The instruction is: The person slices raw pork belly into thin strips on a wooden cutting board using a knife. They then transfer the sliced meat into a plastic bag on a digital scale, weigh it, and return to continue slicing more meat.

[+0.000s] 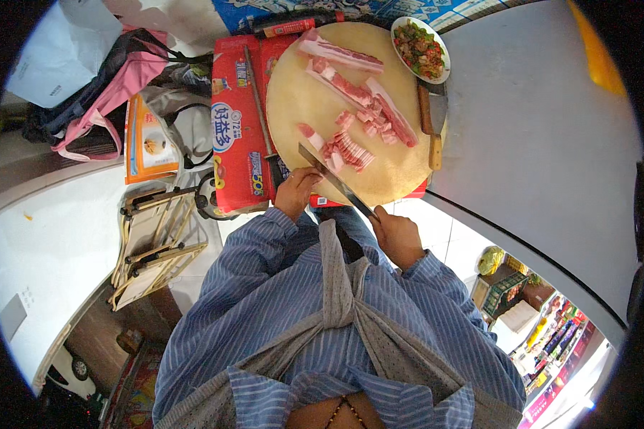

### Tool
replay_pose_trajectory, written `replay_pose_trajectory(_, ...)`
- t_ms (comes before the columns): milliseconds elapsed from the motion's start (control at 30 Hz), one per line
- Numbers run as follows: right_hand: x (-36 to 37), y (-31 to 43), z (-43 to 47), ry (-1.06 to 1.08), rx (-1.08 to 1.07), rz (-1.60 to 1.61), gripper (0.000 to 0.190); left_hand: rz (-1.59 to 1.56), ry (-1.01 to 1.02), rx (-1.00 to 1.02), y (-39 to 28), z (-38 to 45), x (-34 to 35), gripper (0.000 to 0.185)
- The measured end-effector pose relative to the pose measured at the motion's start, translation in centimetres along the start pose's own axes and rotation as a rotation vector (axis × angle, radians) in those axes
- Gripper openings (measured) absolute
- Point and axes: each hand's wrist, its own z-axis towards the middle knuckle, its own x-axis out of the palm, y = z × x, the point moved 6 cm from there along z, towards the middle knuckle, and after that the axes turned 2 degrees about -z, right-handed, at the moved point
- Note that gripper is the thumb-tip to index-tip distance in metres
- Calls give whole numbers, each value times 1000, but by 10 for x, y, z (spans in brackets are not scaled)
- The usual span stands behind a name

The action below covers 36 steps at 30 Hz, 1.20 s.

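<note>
My right hand (397, 235) is closed on the handle of a long knife, whose blade (337, 180) slants over the near part of a round cutting board (295, 80). My left hand (299, 190) is at the board's near left edge beside the blade, fingers bent; whether it pinches anything is unclear. Just beyond the blade lie thin slices of pork belly (351, 150). Diced pork (378, 126) sits near the middle of the board. Long pork belly strips (343, 52) lie farther back and to the right.
Red cartons (231, 177) lie beneath the board, with a sharpening steel (257, 102) on them. A cleaver (437, 112) and another wooden handle (435, 152) rest at the board's right edge. A plate of chopped food (419, 49) stands behind, near a dark bottle (295, 26). A grey surface (531, 123) extends right.
</note>
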Motion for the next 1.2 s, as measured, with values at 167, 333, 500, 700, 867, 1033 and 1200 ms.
replay_pose_trajectory(167, 2, 2, 4, -26, -42, 21, 19, -24, -47, 27, -2, 2, -3, 20)
replay_pose_trajectory(333, 24, -4, 15, -6, -21, 75, 21, -64, -62, 37, 0, 5, -4, 17)
replay_pose_trajectory(500, 32, 8, 36, 11, 0, 117, 23, -60, -57, 21, 5, 2, -2, 15)
replay_pose_trajectory(700, 42, 23, 65, -32, -14, 78, 22, -89, -78, -3, 0, 1, -6, 15)
replay_pose_trajectory(867, 40, 46, 107, -126, -25, 65, 31, -59, -97, 42, 6, -3, -1, 16)
replay_pose_trajectory(1033, 10, 68, 149, -382, -199, 268, 36, -273, -33, -169, 19, -14, 15, 21)
replay_pose_trajectory(1200, -5, 41, 90, -202, -65, 115, 30, 11, -39, 5, -16, -4, -11, 24)
